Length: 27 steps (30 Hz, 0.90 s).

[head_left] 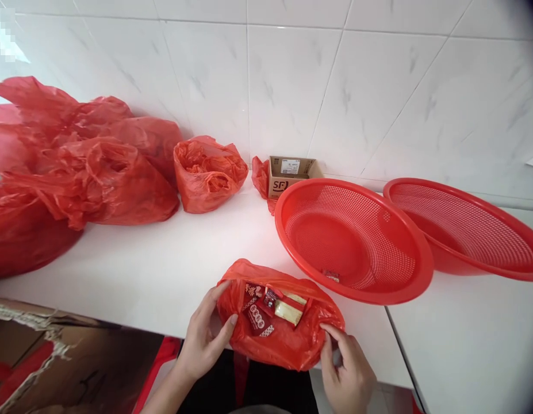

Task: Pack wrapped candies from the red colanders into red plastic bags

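Note:
A small red plastic bag [287, 345] lies open at the near edge of the white counter [163, 270]. Inside it are several small wrapped packets [272, 310], red and cream. My left hand [203, 339] grips the bag's left rim, thumb and fingers pinched on the plastic. My right hand [346, 368] pinches the bag's right rim. Just behind the bag stands a red perforated basket [352, 238] with one small red packet [330, 276] in its bottom.
A second red basket [468, 227] overlaps the first at the right. Bulky red plastic bags [76, 167] and a smaller one [208, 172] line the tiled wall at left. A small open cardboard box [290, 172] stands behind. A torn cardboard carton [54, 356] sits below left.

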Each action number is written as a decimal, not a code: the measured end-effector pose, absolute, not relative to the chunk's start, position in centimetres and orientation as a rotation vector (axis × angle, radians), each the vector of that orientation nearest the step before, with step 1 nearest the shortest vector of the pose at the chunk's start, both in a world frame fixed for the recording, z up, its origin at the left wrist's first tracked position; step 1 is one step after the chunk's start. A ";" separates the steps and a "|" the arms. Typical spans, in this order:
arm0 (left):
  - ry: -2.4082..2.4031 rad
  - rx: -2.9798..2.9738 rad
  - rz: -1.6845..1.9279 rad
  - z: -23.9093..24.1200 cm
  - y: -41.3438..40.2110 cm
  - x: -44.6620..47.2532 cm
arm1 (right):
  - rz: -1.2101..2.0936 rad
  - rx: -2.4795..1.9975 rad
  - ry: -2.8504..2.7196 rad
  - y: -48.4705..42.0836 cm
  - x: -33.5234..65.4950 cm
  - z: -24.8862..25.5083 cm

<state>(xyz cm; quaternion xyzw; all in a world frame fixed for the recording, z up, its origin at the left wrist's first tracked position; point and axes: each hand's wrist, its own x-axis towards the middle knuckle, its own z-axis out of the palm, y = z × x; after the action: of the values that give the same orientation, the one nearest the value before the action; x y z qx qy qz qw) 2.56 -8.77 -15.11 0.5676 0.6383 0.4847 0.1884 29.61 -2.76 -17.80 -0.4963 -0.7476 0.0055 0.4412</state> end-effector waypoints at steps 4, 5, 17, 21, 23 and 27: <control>1.852 1.517 1.380 -15.1 -8.7 2.6 | 0.016 -1.242 -1.937 -2.7 29.9 -18.2; 1.852 1.515 1.388 -15.0 -8.7 2.6 | 0.014 -1.237 -1.951 -2.7 29.9 -18.3; 1.847 2.147 1.025 -14.2 -7.7 3.0 | -0.131 -1.370 -1.875 -2.5 28.5 -17.9; 1.908 2.172 0.978 -14.0 -6.2 4.5 | -0.150 -1.428 -1.860 -2.6 28.1 -18.0; 1.944 2.179 0.946 -13.9 -5.6 5.0 | -0.151 -1.443 -1.857 -2.7 28.0 -18.0; 1.997 2.169 0.941 -14.0 -5.3 5.2 | -0.131 -1.464 -1.865 -2.8 28.1 -18.0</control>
<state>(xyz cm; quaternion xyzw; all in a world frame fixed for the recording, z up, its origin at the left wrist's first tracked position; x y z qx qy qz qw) 5.19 -5.35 -13.97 0.7007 0.6451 0.3039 0.0235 28.10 -2.81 -17.99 -0.5716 -0.7284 -0.0512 0.3743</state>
